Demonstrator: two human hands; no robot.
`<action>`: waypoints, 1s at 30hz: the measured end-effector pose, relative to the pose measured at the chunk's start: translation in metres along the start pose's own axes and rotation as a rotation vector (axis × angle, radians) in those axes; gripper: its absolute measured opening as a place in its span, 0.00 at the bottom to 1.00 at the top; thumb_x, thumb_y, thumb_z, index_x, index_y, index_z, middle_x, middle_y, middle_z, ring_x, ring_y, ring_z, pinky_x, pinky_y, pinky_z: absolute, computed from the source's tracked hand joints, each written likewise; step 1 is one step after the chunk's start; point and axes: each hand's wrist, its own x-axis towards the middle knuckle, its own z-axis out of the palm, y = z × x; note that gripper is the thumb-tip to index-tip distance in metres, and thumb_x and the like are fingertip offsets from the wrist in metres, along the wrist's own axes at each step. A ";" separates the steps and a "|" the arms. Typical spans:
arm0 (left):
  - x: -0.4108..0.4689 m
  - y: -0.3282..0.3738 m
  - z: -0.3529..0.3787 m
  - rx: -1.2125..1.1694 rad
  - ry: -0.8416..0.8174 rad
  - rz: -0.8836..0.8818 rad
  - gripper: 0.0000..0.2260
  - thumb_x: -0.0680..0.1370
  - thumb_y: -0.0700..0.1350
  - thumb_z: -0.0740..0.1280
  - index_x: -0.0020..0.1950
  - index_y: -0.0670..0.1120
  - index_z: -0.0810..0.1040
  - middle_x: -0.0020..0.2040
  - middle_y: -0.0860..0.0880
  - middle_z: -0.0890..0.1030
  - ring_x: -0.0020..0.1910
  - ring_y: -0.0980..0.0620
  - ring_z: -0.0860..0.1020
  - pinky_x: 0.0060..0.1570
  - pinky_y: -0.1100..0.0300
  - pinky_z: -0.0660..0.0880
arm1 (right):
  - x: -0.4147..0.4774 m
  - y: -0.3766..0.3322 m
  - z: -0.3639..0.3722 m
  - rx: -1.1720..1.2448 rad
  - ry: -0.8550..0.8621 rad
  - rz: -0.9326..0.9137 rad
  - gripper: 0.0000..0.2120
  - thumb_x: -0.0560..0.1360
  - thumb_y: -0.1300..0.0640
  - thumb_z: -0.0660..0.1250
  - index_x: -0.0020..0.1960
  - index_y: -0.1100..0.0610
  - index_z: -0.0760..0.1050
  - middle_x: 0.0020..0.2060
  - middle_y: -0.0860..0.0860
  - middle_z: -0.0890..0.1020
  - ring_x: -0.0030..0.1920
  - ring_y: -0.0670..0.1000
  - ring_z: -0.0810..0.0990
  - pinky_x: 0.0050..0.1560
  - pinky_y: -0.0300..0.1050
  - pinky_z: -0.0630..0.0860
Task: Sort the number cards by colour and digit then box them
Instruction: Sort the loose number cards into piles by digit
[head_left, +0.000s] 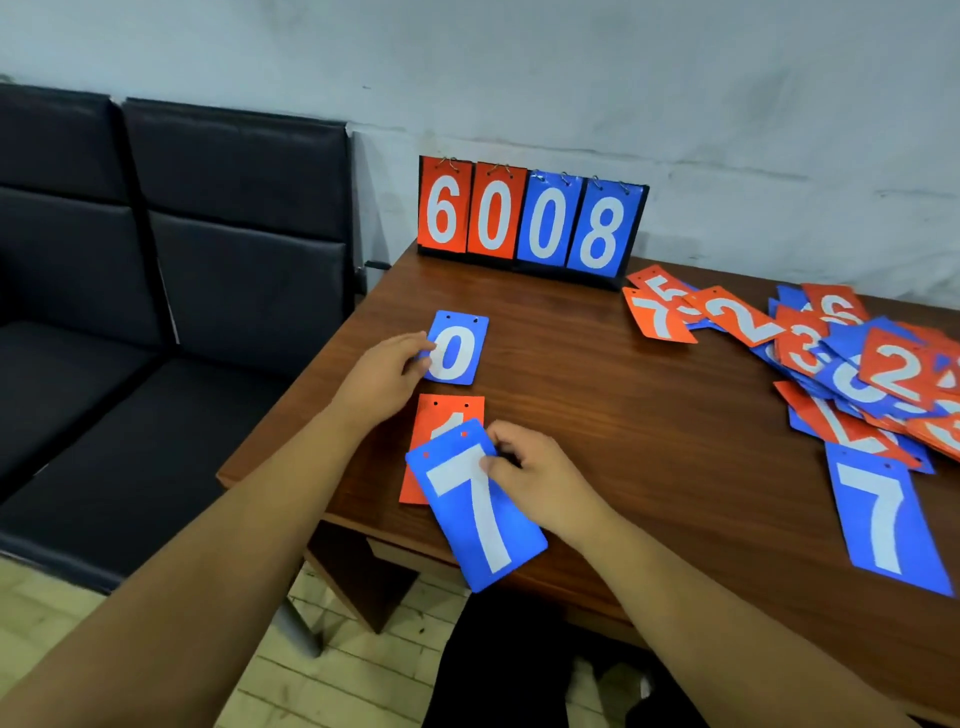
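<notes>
Nearside of scoreboard (530, 218), right hand (535, 478) pinched blue 7 card (478, 519) at top, left hand (384, 374) blue 0 card (460, 348); probably light, slick.

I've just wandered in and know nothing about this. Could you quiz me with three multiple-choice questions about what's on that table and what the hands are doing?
1. Where does the scoreboard stand?
A) at the near edge, by the person
B) at the far edge of the table, by the wall
C) in the middle of the tabletop

2. What colour is the 7 card held by the right hand?
A) red
B) blue
C) green

3. What is the left hand doing?
A) hanging idle
B) holding the blue 0 card by its edge
C) lifting the scoreboard

Answers:
1 B, since it stands upright at the back, close to the wall.
2 B, since the card is blue with a white digit.
3 B, since its fingers close on the card's left edge.
</notes>
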 end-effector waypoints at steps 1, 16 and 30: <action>-0.009 0.001 -0.003 -0.004 0.046 0.017 0.13 0.81 0.43 0.64 0.66 0.46 0.78 0.68 0.49 0.76 0.67 0.51 0.73 0.62 0.64 0.66 | 0.000 0.000 -0.002 0.085 0.037 0.028 0.09 0.77 0.64 0.63 0.40 0.54 0.71 0.36 0.48 0.78 0.39 0.45 0.74 0.42 0.46 0.69; -0.107 -0.004 -0.026 0.239 -0.261 -0.066 0.20 0.81 0.49 0.63 0.74 0.58 0.69 0.76 0.57 0.66 0.75 0.55 0.62 0.74 0.48 0.59 | -0.031 0.000 -0.039 0.329 0.511 0.604 0.06 0.77 0.51 0.68 0.49 0.54 0.77 0.51 0.47 0.80 0.47 0.45 0.82 0.40 0.43 0.82; -0.097 0.193 0.046 -0.558 -0.252 -0.177 0.10 0.76 0.46 0.72 0.57 0.51 0.79 0.51 0.53 0.84 0.49 0.58 0.81 0.51 0.57 0.80 | -0.105 -0.006 -0.108 0.293 0.668 0.540 0.09 0.77 0.51 0.68 0.55 0.52 0.77 0.51 0.46 0.78 0.48 0.46 0.78 0.35 0.38 0.74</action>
